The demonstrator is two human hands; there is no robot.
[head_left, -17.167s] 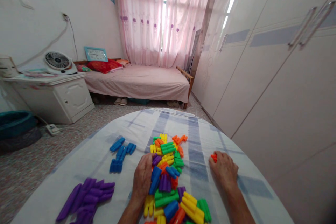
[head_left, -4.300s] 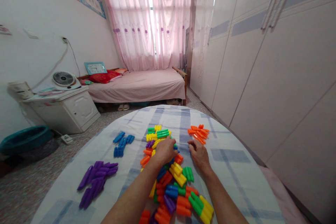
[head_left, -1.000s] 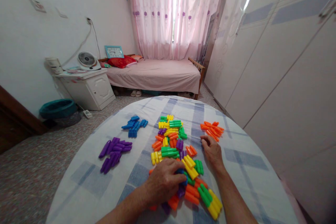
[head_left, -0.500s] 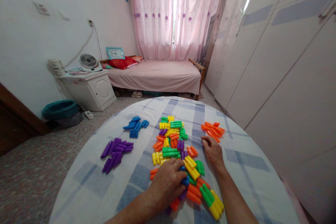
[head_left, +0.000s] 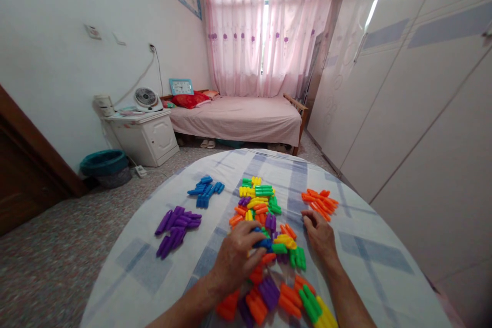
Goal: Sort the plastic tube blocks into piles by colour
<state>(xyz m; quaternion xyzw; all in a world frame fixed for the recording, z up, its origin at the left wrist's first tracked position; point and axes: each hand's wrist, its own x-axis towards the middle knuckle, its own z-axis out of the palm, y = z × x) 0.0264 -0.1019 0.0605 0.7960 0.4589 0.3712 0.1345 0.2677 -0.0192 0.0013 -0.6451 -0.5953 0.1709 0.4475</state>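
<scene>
A heap of mixed coloured plastic blocks [head_left: 265,215] lies in the middle of a round table with a checked cloth [head_left: 369,251]. My left hand [head_left: 236,256] is curled on the heap and grips a blue block [head_left: 263,242]. My right hand [head_left: 321,233] rests on the cloth at the heap's right edge, fingers bent, close to an orange block [head_left: 288,230]. Sorted groups lie apart: purple blocks [head_left: 175,225] at the left, blue blocks [head_left: 205,189] behind them, orange blocks [head_left: 319,199] at the right.
Beyond the table are a pink bed [head_left: 238,118], a white cabinet [head_left: 142,136] with a fan, a teal basin [head_left: 103,164] on the floor, and white wardrobe doors [head_left: 403,113] along the right. A dark wooden door edge [head_left: 23,164] stands at the left.
My left hand has moved away from me, from the near end of the heap toward its middle, carrying a blue block. My right hand has stayed at the heap's right edge.
</scene>
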